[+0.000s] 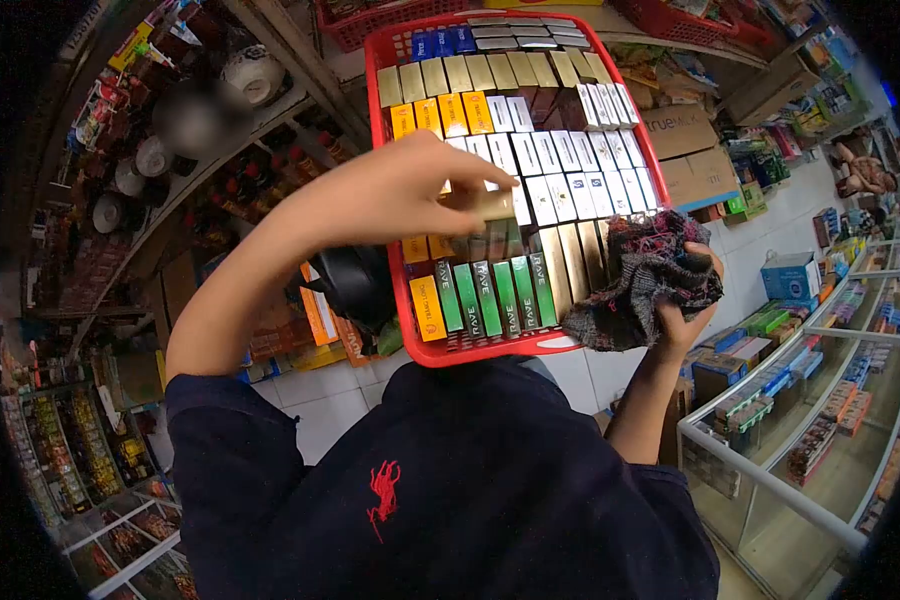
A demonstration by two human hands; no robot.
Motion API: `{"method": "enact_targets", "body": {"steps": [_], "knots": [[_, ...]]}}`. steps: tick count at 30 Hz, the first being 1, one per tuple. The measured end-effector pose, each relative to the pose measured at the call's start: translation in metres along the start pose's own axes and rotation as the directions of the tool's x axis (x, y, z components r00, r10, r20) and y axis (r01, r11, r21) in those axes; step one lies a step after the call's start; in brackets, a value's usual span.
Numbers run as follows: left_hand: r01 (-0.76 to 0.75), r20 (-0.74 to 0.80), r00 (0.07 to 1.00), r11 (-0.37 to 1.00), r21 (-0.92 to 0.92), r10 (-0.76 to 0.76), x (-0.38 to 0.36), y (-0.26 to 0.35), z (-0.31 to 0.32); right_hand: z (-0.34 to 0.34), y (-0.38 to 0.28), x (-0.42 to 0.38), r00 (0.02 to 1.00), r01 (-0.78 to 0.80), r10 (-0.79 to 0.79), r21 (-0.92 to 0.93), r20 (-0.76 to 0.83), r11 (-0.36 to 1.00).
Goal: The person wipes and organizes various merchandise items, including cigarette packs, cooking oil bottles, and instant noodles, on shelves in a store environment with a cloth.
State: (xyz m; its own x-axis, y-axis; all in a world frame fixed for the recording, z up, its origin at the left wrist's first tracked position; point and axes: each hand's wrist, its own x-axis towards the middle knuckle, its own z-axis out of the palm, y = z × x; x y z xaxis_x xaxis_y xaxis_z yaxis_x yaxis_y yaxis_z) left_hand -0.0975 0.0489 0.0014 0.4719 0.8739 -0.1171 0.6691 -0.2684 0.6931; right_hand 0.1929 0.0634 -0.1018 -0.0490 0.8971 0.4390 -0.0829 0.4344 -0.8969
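A red plastic basket [402, 330] in front of my body holds rows of cigarette packs. My left hand [432, 185] reaches over its middle, thumb and fingers closed on a small gold cigarette pack [494, 207], slightly blurred. Below it stand green packs [518, 290] marked RAVE and an orange pack [427, 308]. White packs [560, 197] fill the rows beside and above my fingertips. At the basket's right near corner, my right hand [692, 305] grips a bunched dark checked cloth [650, 280], which covers part of the gold packs there.
To the right stands a glass display case [760, 470] with boxed goods. Cardboard boxes [690, 160] sit beyond the basket's right side. Shelves with bowls [253, 75] and bottles line the left. A black rounded object [350, 285] is close to the basket's left wall.
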Motion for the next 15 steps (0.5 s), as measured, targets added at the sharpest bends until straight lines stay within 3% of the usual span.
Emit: {"method": "enact_targets", "body": {"steps": [1, 3, 6, 10, 15], "knots": [[0.026, 0.08, 0.996, 0.999, 0.022, -0.027, 0.0, 0.004, 0.003, 0.0, 0.0, 0.0, 1.0, 0.004, -0.004, 0.01, 0.003, 1.0], [-0.002, 0.074, 0.997, 0.998, 0.063, -0.002, 0.0, 0.001, 0.015, 0.001, -0.001, 0.0, 1.0, 0.0, 0.0, 0.012, 0.004, 1.0], [-0.07, -0.061, 0.994, 0.947, 0.313, 0.094, -0.003, 0.001, 0.027, 0.0, 0.0, 0.0, 1.0, 0.005, -0.005, 0.009, 0.004, 1.0], [-0.008, -0.098, 0.994, 0.942, 0.336, 0.043, -0.002, -0.001, 0.039, -0.001, 0.0, 0.0, 1.0, 0.005, -0.005, -0.008, 0.01, 1.0], [-0.269, -0.174, 0.925, 0.905, 0.331, 0.338, 0.005, -0.019, 0.05, 0.0, -0.002, -0.001, 1.0, -0.02, 0.02, 0.026, 0.016, 0.999]]}}
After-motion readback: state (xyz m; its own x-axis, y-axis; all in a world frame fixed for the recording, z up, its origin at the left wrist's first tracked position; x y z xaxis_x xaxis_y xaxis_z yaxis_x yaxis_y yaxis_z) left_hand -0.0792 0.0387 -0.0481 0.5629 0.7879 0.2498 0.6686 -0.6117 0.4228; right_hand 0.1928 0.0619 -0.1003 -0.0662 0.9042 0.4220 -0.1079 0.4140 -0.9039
